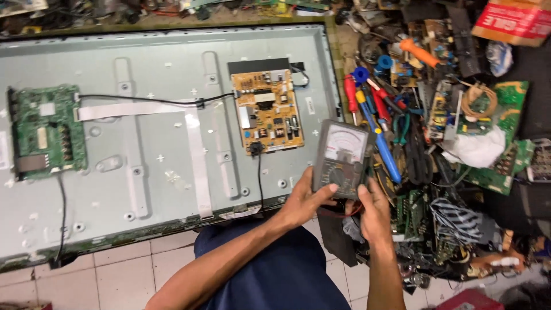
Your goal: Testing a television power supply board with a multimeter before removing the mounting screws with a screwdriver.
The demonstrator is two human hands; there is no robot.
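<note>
My left hand (304,201) grips the lower left side of a grey analog multimeter (341,156), thumb on its front. My right hand (372,208) holds the meter's lower right, fingers near its dial knob. Red and black test leads (338,211) hang below the meter between my hands. To the left lies an opened flat-screen television back panel (143,143) of grey metal. On it sit a tan power supply board (268,112) and a green main board (47,131), linked by a black wire (143,100) and white flat ribbon cables (198,163).
A dense pile of tools lies to the right: red and blue handled screwdrivers (373,109), pliers, an orange-handled tool (420,53), green circuit boards (508,103), coiled wire and white cloth (476,150). A red box (513,20) is at top right. White floor tiles (115,275) lie below.
</note>
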